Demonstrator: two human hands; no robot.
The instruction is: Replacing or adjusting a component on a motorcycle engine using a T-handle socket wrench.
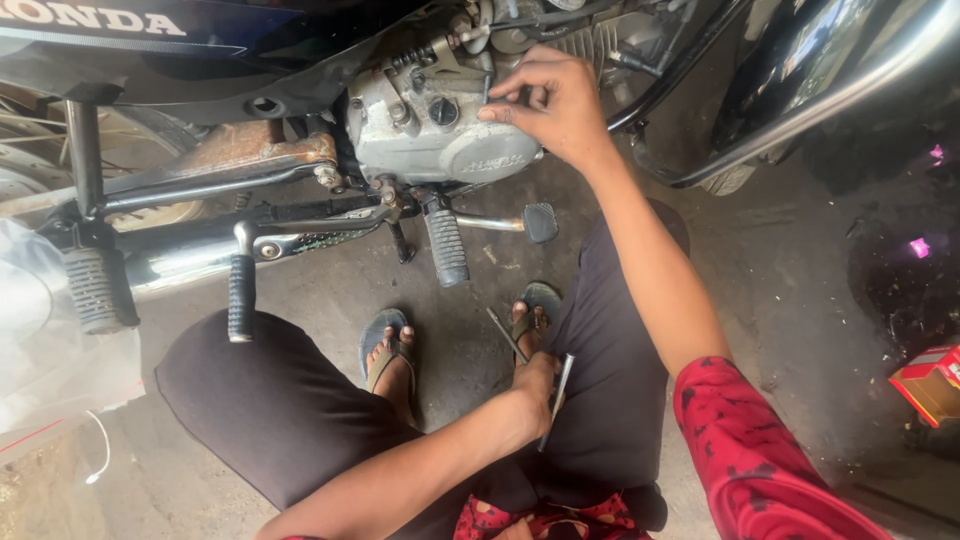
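Your right hand (555,105) is up at the motorcycle's engine case (440,140), fingers pinched together around a small dark bolt or pin (487,88) that stands just above the round side cover (490,155). The thumb and forefinger close on it from either side; the other fingers curl loosely behind, touching nothing you can make out. Just left of your fingertips sits a round slotted plug (443,111), and above them the spring and cable fittings (440,50) of the engine top.

Your left hand (540,385) rests low, near your foot, closed around a slim metal tool (557,400) whose shaft sticks out below the fist; a second thin rod (507,335) lies on the floor just above those knuckles, beside the sandal (535,300).

By the look of it, you are at the finger-work stage on that fastener: seating it or turning it by hand, not yet using a tool. The next move calls for keeping the piece straight to its hole, since a tilted start would cross the thread, and for bringing the tool up from your left hand once finger turns no longer do the job. The footpeg (447,245) and brake pedal (540,222) hang below your right wrist, so keep that forearm clear of them.
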